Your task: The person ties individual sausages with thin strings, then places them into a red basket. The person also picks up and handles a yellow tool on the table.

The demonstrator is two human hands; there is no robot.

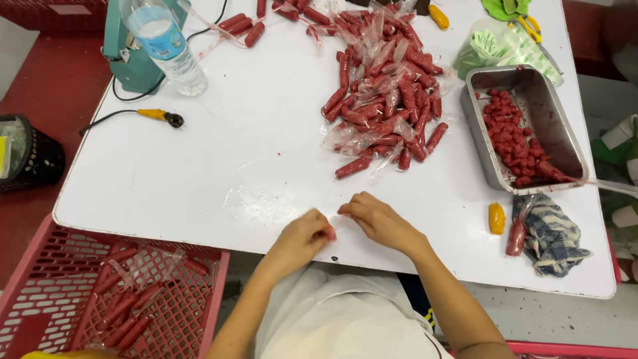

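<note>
What the left hand (302, 236) and right hand (375, 219) pinch between them is mostly covered by fingertips; only a sliver of red shows, too small to identify. The water bottle (163, 43) loses its top at the upper edge. The red crate (40, 266) runs off the bottom-left corner. The black basket (30, 156) is cut by the left edge.

Bright, even light falls from overhead, leaving only faint, soft shadows close under things on the white table (219, 166). A mild sheen shows near the table's front edge. The view bends slightly outward at the corners. The hands (342, 229) look slightly soft.
</note>
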